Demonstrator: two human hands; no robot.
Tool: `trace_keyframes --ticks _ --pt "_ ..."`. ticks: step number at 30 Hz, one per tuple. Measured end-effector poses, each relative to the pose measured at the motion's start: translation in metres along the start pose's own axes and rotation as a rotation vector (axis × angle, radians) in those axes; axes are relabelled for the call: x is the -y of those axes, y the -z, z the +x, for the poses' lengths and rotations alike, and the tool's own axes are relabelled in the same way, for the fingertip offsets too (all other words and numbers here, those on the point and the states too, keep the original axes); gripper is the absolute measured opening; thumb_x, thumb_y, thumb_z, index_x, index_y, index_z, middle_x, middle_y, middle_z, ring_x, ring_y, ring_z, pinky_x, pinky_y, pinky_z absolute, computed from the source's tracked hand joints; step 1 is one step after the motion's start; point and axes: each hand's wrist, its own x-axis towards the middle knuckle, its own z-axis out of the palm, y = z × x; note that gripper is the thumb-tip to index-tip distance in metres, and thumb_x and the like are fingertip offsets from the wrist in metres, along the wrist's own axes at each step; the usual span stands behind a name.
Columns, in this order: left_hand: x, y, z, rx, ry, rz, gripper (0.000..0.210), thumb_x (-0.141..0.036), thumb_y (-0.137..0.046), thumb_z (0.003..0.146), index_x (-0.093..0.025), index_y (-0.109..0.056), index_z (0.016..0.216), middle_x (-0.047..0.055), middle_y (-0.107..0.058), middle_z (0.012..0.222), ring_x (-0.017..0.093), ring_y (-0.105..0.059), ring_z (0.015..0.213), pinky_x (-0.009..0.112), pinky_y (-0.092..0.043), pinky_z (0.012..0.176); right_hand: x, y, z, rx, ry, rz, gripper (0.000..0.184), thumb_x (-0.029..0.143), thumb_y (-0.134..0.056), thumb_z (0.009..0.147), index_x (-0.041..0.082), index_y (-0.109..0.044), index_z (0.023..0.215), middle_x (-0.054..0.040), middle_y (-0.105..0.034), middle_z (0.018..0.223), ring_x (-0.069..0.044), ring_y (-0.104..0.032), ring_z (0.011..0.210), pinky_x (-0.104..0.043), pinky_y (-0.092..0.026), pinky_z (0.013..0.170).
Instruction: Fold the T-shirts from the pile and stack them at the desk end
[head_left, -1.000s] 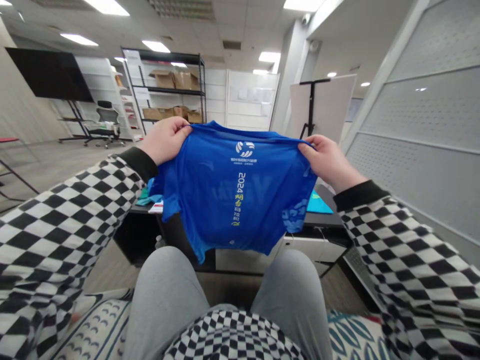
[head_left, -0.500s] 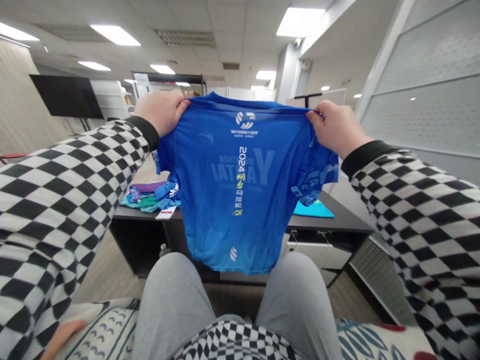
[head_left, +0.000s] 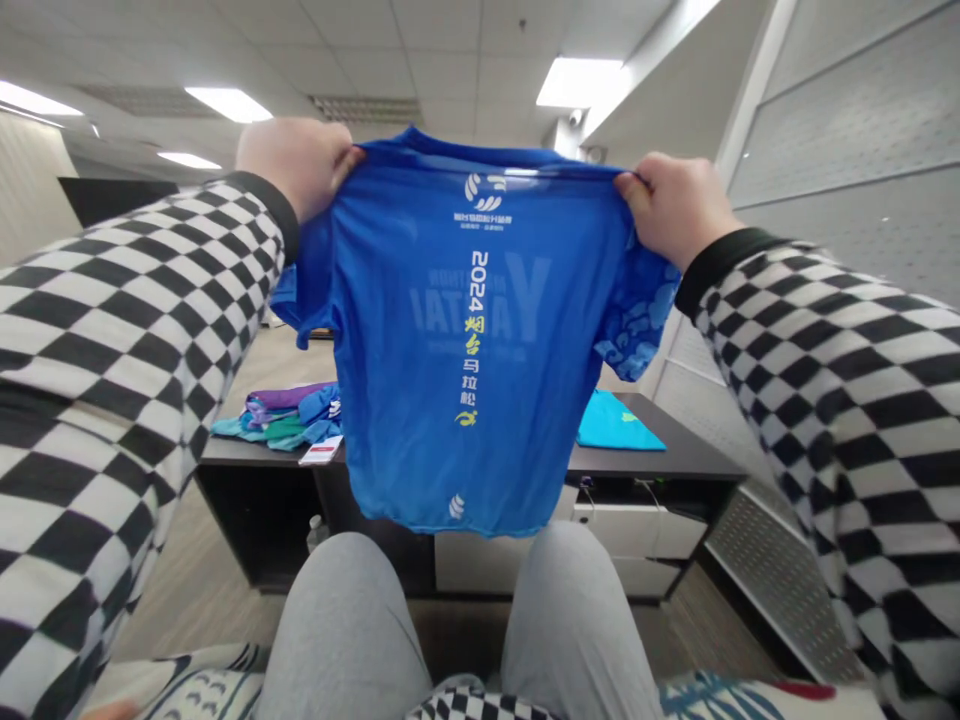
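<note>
A blue short-sleeved T-shirt [head_left: 405,400] hangs stretched out in front of me, its printed side with "2024" and white logos facing me. Its collar is at the top and the hem hangs near my knees. My left hand [head_left: 296,165] pinches the left shoulder, closed on the cloth. At the opposite shoulder, my right hand [head_left: 675,200] grips the fabric between thumb and fingers. Both sleeves droop outside my hands.
Behind the shirt stands a dark low cabinet [head_left: 660,462] with white drawers [head_left: 637,530]. Crumpled clothes [head_left: 277,415] and a white tag [head_left: 321,450] lie on its left, a folded turquoise garment [head_left: 619,422] on its right. A bottle [head_left: 316,532] stands in the left compartment.
Both hands have risen in the view, with the T-shirt lifted and spread slightly wider. More of the turquoise garment and the cabinet front shows.
</note>
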Motion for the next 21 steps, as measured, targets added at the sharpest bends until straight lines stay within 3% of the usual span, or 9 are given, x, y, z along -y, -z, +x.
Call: trace_keyframes --ticks 5,11,14,17,21 --pt "-0.016 -0.006 0.012 -0.001 0.062 -0.110 0.078 -0.066 -0.022 0.119 -0.008 -0.071 0.139 0.018 -0.077 0.135 0.029 -0.069 0.124 0.051 -0.051 0.111 -0.010 -0.019 0.015 -0.084 -0.172 0.030 0.066 0.053 -0.034 0.126 0.002 -0.076 0.120 -0.0211 -0.079 0.116 -0.019 -0.059 0.093 -0.038 -0.034 0.080" --pt "-0.011 -0.012 -0.002 0.032 0.076 -0.155 0.085 -0.071 -0.016 0.118 -0.010 -0.070 0.142 0.015 -0.075 0.138 0.027 -0.065 0.129 0.045 -0.045 0.119 -0.015 -0.021 0.001 0.026 -0.060 0.035 0.077 0.062 -0.027 0.124 0.000 -0.073 0.124 -0.0248 -0.078 0.121 -0.021 -0.064 0.105 -0.037 -0.035 0.084" --pt "-0.009 -0.012 -0.018 0.031 0.102 -0.189 0.087 -0.073 -0.017 0.118 -0.007 -0.069 0.142 0.015 -0.073 0.139 0.029 -0.064 0.133 0.050 -0.043 0.122 -0.014 -0.014 -0.014 0.027 -0.001 -0.051 0.077 0.060 -0.022 0.124 0.002 -0.072 0.127 -0.0264 -0.078 0.120 -0.026 -0.068 0.106 -0.038 -0.035 0.083" --pt "-0.011 -0.008 -0.037 0.035 0.072 -0.224 0.088 -0.072 -0.018 0.118 -0.004 -0.069 0.141 0.016 -0.072 0.142 0.036 -0.061 0.143 0.057 -0.040 0.125 -0.015 -0.010 -0.032 0.017 0.052 -0.127 0.072 0.058 -0.022 0.124 0.006 -0.071 0.132 -0.0260 -0.079 0.117 -0.029 -0.072 0.104 -0.040 -0.036 0.079" --pt "-0.013 0.005 -0.058 -0.027 -0.034 -0.181 0.087 -0.067 -0.016 0.119 -0.003 -0.072 0.136 0.015 -0.073 0.137 0.048 -0.060 0.147 0.063 -0.043 0.117 -0.021 -0.005 -0.056 0.015 -0.002 -0.150 0.073 0.063 -0.019 0.121 0.012 -0.070 0.133 -0.0268 -0.079 0.117 -0.036 -0.075 0.109 -0.044 -0.042 0.080"
